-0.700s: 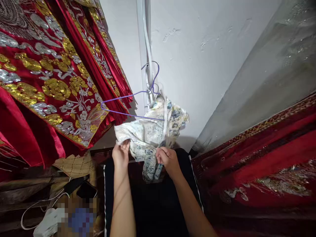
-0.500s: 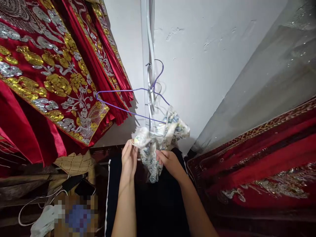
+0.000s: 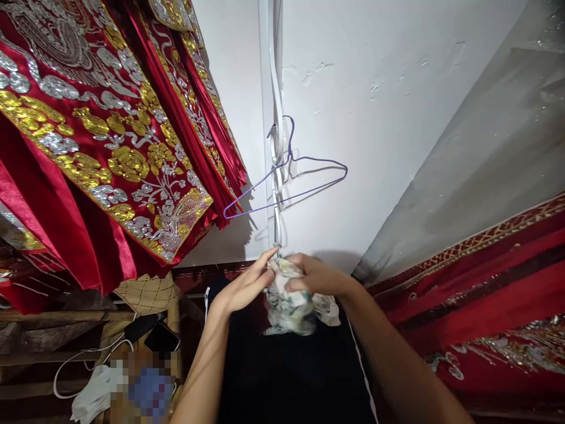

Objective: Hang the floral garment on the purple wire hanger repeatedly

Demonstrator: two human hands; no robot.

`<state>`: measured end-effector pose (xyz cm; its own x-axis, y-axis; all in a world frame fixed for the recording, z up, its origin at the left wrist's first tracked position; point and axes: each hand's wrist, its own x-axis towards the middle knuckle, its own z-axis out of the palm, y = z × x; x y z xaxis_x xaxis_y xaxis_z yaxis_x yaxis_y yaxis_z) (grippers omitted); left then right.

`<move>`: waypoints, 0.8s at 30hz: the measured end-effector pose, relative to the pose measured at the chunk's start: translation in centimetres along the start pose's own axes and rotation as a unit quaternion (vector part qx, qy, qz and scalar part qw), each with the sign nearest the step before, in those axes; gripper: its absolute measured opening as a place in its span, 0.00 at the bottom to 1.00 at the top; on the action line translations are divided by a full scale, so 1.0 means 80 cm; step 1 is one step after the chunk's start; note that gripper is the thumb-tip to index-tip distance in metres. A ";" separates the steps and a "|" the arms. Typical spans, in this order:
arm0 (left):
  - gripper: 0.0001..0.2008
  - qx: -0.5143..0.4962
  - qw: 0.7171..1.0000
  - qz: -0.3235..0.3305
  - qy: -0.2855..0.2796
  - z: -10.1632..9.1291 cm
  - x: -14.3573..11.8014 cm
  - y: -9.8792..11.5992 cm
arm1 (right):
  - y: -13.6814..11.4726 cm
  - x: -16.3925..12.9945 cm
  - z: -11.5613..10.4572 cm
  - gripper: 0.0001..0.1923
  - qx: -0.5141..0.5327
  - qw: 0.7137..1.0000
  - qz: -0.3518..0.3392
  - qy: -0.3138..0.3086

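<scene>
A light, thin garment (image 3: 289, 309) with a blurry blue-green and yellow print is bunched up over my dark-clothed lap. My right hand (image 3: 315, 275) grips its upper right part, thumb across the front. At the upper left edge, my left hand (image 3: 249, 285) holds the cloth between thumb and long, nearly straight fingers. Some fingertips are hidden behind the folds. Above both hands, a bare purple wire hanger (image 3: 290, 156) hangs by its hook on a white twisted strap (image 3: 276, 100) along the wall.
Red garments (image 3: 132, 165) with gold and silver embroidery hang at left. More red cloth (image 3: 485, 282) lies under clear plastic (image 3: 463, 147) at right. A phone (image 3: 162, 340), a white cable (image 3: 55, 377) and a white crumpled item (image 3: 97, 388) sit lower left on wooden furniture.
The garment has come off the hanger and moved down towards my lap. The hanger now hangs bare and has swung round. My hands have drawn closer together on the bunched cloth.
</scene>
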<state>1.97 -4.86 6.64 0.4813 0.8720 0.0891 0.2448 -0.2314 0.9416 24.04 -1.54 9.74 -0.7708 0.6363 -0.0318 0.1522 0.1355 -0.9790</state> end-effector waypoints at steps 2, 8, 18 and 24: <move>0.40 -0.042 0.996 0.051 -0.054 -0.001 0.013 -0.007 | -0.025 0.001 -0.033 0.04 -0.010 1.000 0.009 0.001; 0.24 0.250 0.968 -0.019 -0.016 -0.023 0.012 -0.010 | -0.035 0.038 -0.100 0.14 -0.055 0.920 -0.151 0.357; 0.13 0.465 0.877 -0.103 0.059 -0.120 -0.032 0.009 | 0.048 0.033 -0.120 0.04 -0.177 0.899 -0.102 0.386; 0.10 0.495 0.849 -0.008 0.184 -0.124 0.017 0.069 | 0.017 -0.029 -0.132 0.09 -0.248 0.865 -0.106 0.422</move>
<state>-4.34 -0.65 15.14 0.2196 0.9122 0.3460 0.9240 -0.3083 0.2264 32.58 5.18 10.64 -0.1189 0.8571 0.5012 0.4715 0.4930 -0.7312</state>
